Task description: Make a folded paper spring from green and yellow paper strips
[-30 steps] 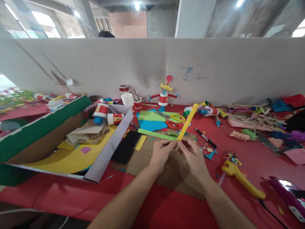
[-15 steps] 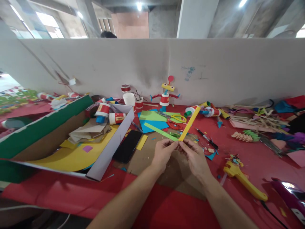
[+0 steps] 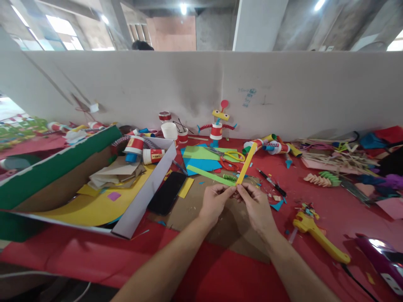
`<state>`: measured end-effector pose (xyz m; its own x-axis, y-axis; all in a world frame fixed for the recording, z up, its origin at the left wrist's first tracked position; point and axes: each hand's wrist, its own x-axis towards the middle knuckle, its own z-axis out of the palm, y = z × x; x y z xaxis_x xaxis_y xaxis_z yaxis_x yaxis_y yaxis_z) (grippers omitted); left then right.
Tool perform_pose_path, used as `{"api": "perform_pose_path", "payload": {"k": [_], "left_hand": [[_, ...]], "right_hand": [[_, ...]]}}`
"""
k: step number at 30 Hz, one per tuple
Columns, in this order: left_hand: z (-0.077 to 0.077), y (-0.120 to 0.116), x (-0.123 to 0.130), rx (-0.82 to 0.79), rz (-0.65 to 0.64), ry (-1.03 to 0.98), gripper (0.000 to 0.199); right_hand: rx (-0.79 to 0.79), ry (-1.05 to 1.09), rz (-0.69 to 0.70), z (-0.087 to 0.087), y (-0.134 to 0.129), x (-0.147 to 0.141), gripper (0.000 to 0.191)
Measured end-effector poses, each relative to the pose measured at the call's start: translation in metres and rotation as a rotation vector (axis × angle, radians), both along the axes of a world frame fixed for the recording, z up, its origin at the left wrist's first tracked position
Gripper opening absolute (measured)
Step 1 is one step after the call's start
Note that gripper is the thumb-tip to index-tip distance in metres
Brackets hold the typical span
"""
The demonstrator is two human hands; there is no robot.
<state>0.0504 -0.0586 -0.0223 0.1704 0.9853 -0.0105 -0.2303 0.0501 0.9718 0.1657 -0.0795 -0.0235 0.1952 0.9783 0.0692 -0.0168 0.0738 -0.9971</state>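
Observation:
Pinched between my fingers are two paper strips that meet at one end. The green paper strip [image 3: 209, 175] stretches away to the left, and the yellow paper strip [image 3: 247, 163] slants up to the right. My left hand [image 3: 217, 203] grips the joint from the left, thumb and forefinger pressed together. From the right, my right hand [image 3: 254, 204] pinches the same end, its thumb close to the other thumb. Just beyond lies a green folded paper spring [image 3: 229, 178]. Below both hands is a brown cardboard sheet [image 3: 195, 209]. The exact overlap of the strips is hidden by my fingertips.
An open box [image 3: 132, 214] with paper and cup figures stands left, beside a black phone [image 3: 167, 193]. Scissors [image 3: 236, 155] lie behind the strips. A paper-cup robot [image 3: 216, 131] stands by the wall. A yellow glue gun [image 3: 321, 237] and a pen [image 3: 272, 183] are at right.
The yellow strip leans slightly further left and the green strip's far end sits a little lower. Both hands keep their pinch at the joint. The whole view has shifted slightly.

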Motion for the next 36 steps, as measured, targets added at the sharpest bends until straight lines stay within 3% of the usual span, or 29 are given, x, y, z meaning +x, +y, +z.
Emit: {"api": "perform_pose_path", "payload": {"k": [21,27,36], "left_hand": [[0.0011,-0.0018,-0.0008,-0.017,0.02,-0.038,0.028],[-0.0001,-0.0012,-0.0001,0.008,-0.001,-0.056,0.03],[0.0056,-0.0022,0.0011,-0.009,-0.007,-0.07,0.028]], "right_hand": [[0.054,-0.024,0.017,-0.0011,-0.0012,-0.0014,0.021],[0.034,0.085,0.043,-0.004,0.0006,-0.0009,0.025],[0.077,-0.065,-0.01,0.0027,-0.002,-0.0017,0.022]]}}
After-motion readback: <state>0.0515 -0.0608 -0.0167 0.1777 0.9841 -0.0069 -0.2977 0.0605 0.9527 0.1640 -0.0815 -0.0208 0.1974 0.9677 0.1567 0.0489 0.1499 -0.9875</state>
